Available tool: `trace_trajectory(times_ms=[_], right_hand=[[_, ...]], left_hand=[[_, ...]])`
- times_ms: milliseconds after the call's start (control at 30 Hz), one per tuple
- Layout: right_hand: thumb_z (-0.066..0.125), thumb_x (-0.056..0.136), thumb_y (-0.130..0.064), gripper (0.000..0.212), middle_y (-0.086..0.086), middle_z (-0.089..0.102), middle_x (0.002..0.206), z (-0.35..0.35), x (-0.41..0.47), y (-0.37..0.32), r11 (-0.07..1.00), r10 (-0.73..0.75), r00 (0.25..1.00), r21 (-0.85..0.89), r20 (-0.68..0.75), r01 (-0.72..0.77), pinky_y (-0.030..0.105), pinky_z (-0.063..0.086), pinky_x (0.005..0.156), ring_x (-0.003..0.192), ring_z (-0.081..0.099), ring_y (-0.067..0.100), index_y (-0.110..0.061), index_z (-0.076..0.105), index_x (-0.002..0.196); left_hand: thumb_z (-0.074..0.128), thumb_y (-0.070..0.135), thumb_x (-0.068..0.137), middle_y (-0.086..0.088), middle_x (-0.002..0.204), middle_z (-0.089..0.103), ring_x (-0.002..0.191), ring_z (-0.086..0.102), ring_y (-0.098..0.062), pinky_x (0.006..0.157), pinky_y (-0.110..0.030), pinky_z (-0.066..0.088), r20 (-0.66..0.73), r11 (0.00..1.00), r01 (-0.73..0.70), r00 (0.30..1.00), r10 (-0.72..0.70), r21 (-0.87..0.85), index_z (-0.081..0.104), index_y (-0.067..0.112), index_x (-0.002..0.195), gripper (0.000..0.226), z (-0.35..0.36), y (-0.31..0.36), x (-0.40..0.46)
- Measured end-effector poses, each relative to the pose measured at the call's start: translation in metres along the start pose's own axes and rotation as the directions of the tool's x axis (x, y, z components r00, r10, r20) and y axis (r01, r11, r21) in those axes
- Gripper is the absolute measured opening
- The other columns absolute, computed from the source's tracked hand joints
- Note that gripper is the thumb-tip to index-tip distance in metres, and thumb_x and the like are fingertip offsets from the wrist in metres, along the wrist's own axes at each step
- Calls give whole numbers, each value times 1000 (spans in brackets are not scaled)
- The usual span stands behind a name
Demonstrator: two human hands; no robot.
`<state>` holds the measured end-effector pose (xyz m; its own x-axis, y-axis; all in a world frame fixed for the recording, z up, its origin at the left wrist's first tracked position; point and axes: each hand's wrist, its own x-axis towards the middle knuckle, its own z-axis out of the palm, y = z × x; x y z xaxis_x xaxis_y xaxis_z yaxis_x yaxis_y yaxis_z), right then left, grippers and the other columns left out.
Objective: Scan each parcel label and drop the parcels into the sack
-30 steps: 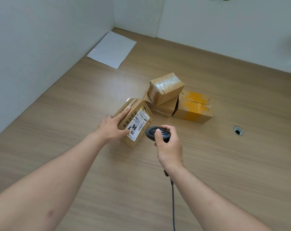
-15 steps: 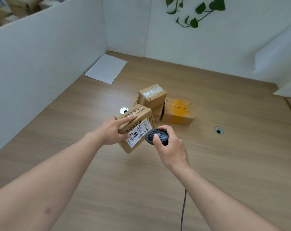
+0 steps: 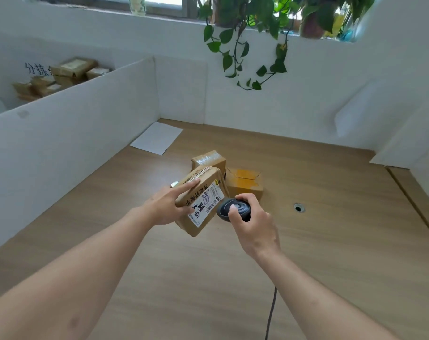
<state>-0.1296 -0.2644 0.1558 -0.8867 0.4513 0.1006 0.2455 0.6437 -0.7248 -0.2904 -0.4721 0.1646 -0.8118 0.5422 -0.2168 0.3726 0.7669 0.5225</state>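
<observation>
Far off to the left of the hands, behind a white divider (image 3: 73, 123), sits a blurry pile of brown packages (image 3: 61, 77). A white sheet of paper (image 3: 157, 141) lies flat on the worktop (image 3: 331, 241) by the back corner.

The left hand (image 3: 166, 207) grasps a brown parcel (image 3: 203, 200) and holds it up, tilted, off the worktop. Its pointer finger lies along the top and the thumb presses the face with the white label (image 3: 207, 204). Just to the right of that grip, the right hand (image 3: 252, 224) is clenched round a dark barcode scanner (image 3: 234, 209), thumb on top. The scanner's nose is right beside the label's edge, so I think this parcel is being scanned, or is just about to be.

Behind both hands, two more parcels wait: a taped box (image 3: 209, 160) and a box with yellow tape (image 3: 244, 184). A third may hide under them; I cannot tell. I see no sack anywhere, so I cannot say how many parcels are done. At least these are left to do.
</observation>
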Motion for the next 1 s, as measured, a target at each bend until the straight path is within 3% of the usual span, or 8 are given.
trace_trajectory(times_ms=[100,267,467,633,833,1000], right_hand=[[60,104,-47,18,-18,69,98,-17,-15,2,976,27,998,216,-56,-15,36,58,65,86,71,10,-40,57,121],[55,90,-64,26,-15,72,100,-40,-51,11,901,51,997,432,-55,-23,57,64,74,89,75,18,-51,59,112],[58,96,-58,18,-18,68,103,-63,-111,32,890,-45,997,456,70,8,58,65,73,92,76,19,-53,55,113],[55,92,-61,27,-21,68,103,-66,-167,35,879,-151,971,475,185,46,57,65,74,93,76,18,-51,55,117],[56,92,-62,13,-25,69,99,-53,-231,15,855,-278,913,510,299,94,56,65,77,92,75,18,-65,52,104],[63,102,-46,15,-21,70,104,-29,-294,-14,840,-345,854,533,388,98,53,65,82,95,75,17,-48,57,115]], left_hand=[[69,49,96,8,134,59,115,57,-18,95,-34,48,-52,994,14,998,-19,-105,16,70,153,81,12,20,-30],[67,52,97,17,132,55,115,51,-14,100,-31,41,-172,963,81,977,-128,-255,15,68,155,80,45,68,-98],[66,55,97,8,154,52,138,51,-25,115,-40,38,-269,916,181,919,-287,-359,10,72,153,81,94,104,-182],[62,59,97,6,156,51,139,52,-29,120,-52,37,-286,884,272,874,-392,-379,2,78,148,81,126,108,-263],[61,57,100,7,158,49,141,52,-29,122,-57,34,-311,822,389,789,-530,-416,-3,74,151,84,148,93,-360],[62,61,97,8,151,56,132,59,-27,116,-54,44,-337,767,424,718,-609,-482,-4,85,140,83,167,64,-441]])
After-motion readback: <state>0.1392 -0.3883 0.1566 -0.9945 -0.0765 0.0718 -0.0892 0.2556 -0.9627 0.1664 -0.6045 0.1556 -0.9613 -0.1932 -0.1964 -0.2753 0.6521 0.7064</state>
